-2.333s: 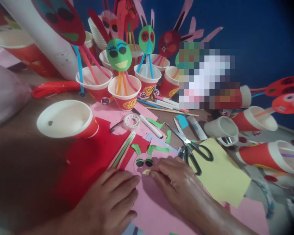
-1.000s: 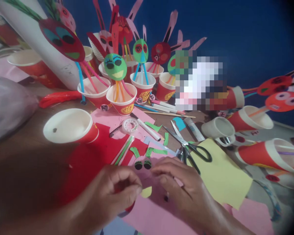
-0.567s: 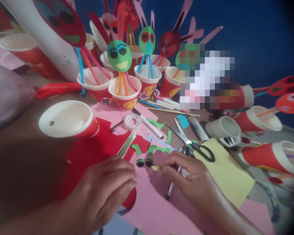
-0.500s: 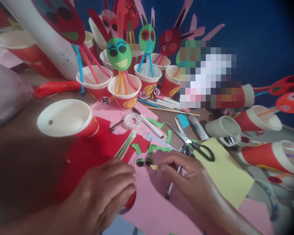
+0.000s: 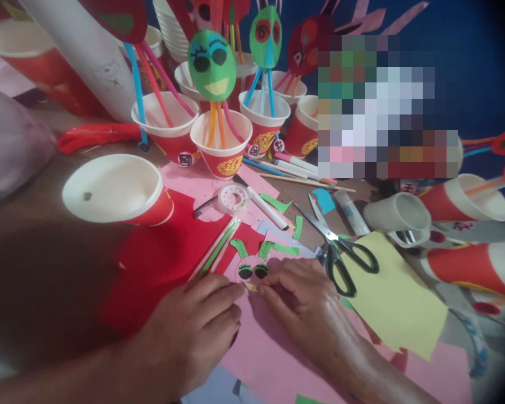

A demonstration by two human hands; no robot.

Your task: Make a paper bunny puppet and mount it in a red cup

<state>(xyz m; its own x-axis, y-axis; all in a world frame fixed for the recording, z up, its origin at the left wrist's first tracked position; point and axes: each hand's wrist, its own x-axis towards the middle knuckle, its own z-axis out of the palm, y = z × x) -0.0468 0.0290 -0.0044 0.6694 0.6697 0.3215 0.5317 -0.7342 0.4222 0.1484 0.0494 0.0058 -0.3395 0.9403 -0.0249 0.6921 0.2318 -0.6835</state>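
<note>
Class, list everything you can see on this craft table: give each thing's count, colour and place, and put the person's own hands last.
pink paper face: one, pink with green ears, at the fingertips
yellow mouth piece: one, yellow, under the fingertips
scissors: one pair, dark handles, right of the face
tape roll: one, clear, centre
white marker: one, beside the tape
straws: a few, green and white, on the red paper
yellow paper: one sheet, right
empty cup: one, red and white, left
mask cups: several, red, behind
left hand: fingertips at the face
right hand: pressing the mouth piece
</note>
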